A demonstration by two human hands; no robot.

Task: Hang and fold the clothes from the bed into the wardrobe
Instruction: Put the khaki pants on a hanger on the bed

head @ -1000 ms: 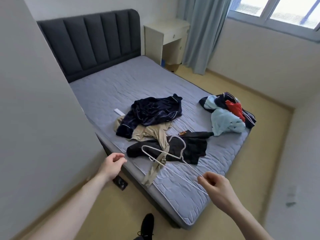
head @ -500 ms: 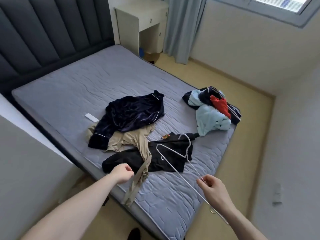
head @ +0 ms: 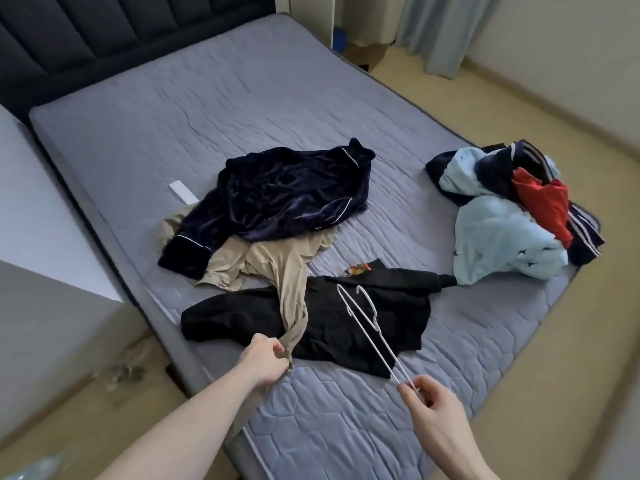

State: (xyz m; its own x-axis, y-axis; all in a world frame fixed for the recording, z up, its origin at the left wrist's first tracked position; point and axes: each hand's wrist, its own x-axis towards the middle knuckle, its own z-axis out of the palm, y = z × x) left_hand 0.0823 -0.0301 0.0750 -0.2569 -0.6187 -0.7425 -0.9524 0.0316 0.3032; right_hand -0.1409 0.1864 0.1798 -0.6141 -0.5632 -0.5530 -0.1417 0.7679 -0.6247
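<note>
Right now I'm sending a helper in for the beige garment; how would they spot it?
On the grey mattress, look at the nearer cluster by the left edge. The beige garment lies under the navy jacket and trails across the black garment into the left hand. It is the only tan piece there.

Illumination: soft, even daylight; my view is moderately bright, with no hard glare.
Source: seemingly the upper right, beyond the curtain (head: 440,32).
Shadows: faint and diffuse under the clothes on the mattress (head: 214,98); the headboard (head: 86,36) stays dark.
Blur: the lower-left floor (head: 117,372) is smeared by motion; my right hand (head: 438,415) is slightly soft.
Distortion: wide-angle bending, with the skirting at right curved.
Sharpness: best at the centre.
</note>
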